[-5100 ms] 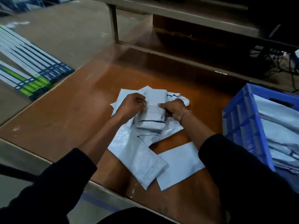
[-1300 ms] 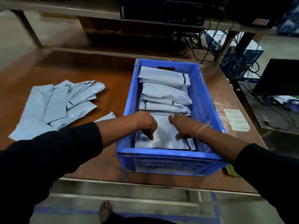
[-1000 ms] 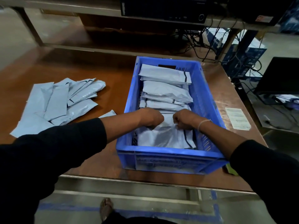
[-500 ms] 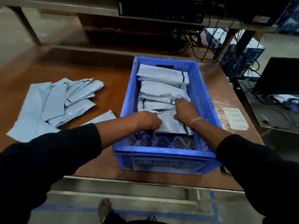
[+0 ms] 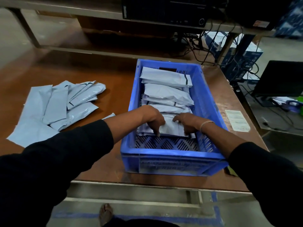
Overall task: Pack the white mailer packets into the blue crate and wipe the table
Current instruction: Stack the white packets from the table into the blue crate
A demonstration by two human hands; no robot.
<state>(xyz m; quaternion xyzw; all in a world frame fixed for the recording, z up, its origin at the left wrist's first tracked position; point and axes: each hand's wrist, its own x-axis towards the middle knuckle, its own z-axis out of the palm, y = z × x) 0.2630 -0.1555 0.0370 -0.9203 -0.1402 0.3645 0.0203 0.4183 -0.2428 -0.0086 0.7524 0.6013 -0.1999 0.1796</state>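
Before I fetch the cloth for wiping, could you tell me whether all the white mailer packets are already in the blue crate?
No, a pile of packets lies on the table, left of the blue crate.

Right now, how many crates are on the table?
1: the blue crate sits at the table's right near edge, partly filled with packets.

Single head-worn wide-angle view, looking forward and steeply down at close range; table fills mid-frame, floor along the bottom edge.
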